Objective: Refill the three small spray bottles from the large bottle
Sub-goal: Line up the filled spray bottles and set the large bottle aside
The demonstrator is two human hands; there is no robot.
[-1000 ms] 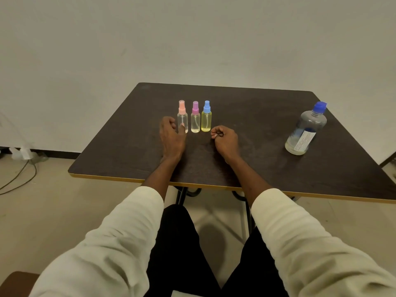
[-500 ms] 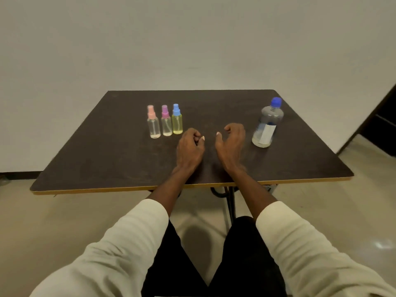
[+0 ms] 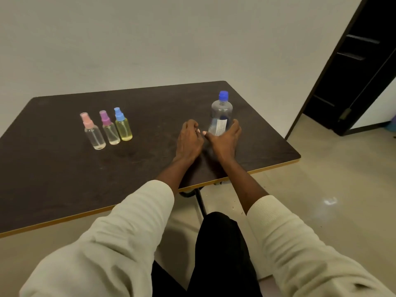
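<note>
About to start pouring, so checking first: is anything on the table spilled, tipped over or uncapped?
Nothing stands out. The three small spray bottles stand upright in a row with tops on, and the large bottle stands upright, blue cap on, right hand reaching around its base. No liquid shows on the table.

Soft, even indoor light fills the room, moderately bright on the pale wall (image 3: 150, 39). A small white glare spot sits on the glossy floor (image 3: 331, 200) at right of the frame. Faint shadows lie beneath the forearms on the dark table (image 3: 64, 179). Wide-angle distortion tilts and bends the edges; detail is slightly soft throughout.
</note>
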